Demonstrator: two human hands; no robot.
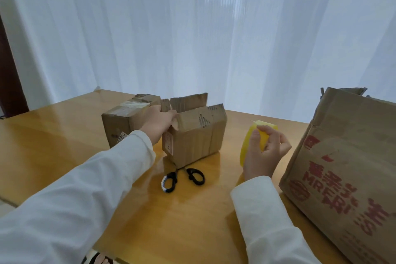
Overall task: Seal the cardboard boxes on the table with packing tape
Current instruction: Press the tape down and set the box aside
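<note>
A small open cardboard box (196, 139) stands mid-table with its flaps up. My left hand (157, 122) grips the box's left flap at the top edge. Just left of it sits a second small box (120, 120), closed, with tape across its top. My right hand (264, 152) holds a yellow roll of packing tape (248, 145) above the table, thumb on the roll's face, to the right of the open box. A large cardboard box (347, 167) with red print stands at the right edge, top flaps raised.
Black-handled scissors (182, 178) lie on the wooden table (192, 220) right in front of the open box, blades under its near corner. White curtains (192, 27) hang behind the table's far edge. A dark door frame (8, 83) shows at far left.
</note>
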